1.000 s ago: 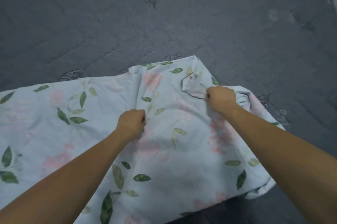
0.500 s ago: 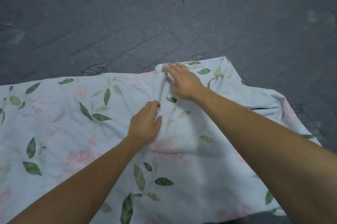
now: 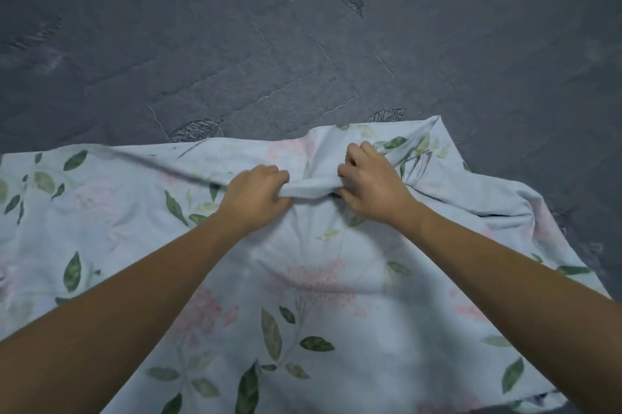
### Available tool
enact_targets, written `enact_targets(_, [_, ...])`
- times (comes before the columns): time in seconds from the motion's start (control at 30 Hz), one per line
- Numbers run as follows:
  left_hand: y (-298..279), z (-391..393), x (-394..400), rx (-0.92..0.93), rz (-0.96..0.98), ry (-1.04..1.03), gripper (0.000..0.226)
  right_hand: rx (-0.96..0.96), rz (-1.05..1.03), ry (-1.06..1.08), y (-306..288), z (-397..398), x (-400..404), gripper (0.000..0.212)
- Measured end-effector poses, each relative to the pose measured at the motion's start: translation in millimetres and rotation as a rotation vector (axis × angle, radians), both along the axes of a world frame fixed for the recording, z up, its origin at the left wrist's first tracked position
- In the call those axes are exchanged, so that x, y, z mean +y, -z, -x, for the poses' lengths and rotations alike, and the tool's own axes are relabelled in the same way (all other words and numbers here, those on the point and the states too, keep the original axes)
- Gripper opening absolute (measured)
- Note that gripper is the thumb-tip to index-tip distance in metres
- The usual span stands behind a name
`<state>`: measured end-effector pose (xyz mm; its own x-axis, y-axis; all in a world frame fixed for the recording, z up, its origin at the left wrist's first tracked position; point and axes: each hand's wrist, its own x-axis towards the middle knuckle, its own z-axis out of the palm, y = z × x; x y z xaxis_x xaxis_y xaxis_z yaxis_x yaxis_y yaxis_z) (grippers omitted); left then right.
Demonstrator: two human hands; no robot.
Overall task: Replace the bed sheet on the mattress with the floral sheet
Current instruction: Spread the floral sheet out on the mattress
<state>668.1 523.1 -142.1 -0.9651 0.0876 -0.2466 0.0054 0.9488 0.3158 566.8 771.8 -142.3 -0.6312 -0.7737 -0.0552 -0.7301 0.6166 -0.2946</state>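
Light's dim and flat on my feed, cool grey cast, no glare. Soft shadows under both forearms fall on the floral sheet (image 3: 336,295), so source is prob overhead, behind me. Motion blur on sheet's far-left fold; dark mattress (image 3: 235,43) looks grainy. Wide-angle bends the edges, corners darker.

text: none legible — labels: none — numbers: none

A small dark navy-and-white patterned scrap of fabric (image 3: 542,399) shows at the lower right border of the view, lying flat and mostly covered. It is too small and too blurred to tell what it belongs to. Nothing else in view stands outside the task.
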Motion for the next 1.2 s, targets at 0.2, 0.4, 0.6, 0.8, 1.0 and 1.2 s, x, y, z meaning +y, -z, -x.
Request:
enact_targets(0.2, [0.5,-51.4,-3.6,0.224,-0.161,0.013,0.035,-0.147,-0.014,-0.087,-10.7,-6.0,5.3,0.029])
enact_targets(0.4, [-15.2,-75.4,1.5,0.343,0.002,-0.018,0.014,-0.334,-0.079,-0.018,-23.4,-16.7,-5.8,0.037])
enact_targets(0.6, [-1.2,-106.3,2.8,0.261,-0.028,-0.128,0.025,-0.454,-0.149,-0.036,-31.2,-19.0,-32.8,0.033])
enact_targets(0.8, [10.3,-112.7,-20.1,0.195,-0.037,-0.231,0.02,-0.424,-0.242,-0.055,-27.1,-12.2,-62.5,0.023])
enact_targets(1.0, [5.9,-89.5,-45.2,0.152,-0.062,-0.271,0.005,-0.345,0.008,0.13,-13.1,-4.5,-72.2,0.006])
enact_targets(1.2, [7.3,-79.1,-61.7,0.121,0.067,-0.198,0.036,-0.271,-0.142,0.221,-4.0,28.9,-95.8,0.08])
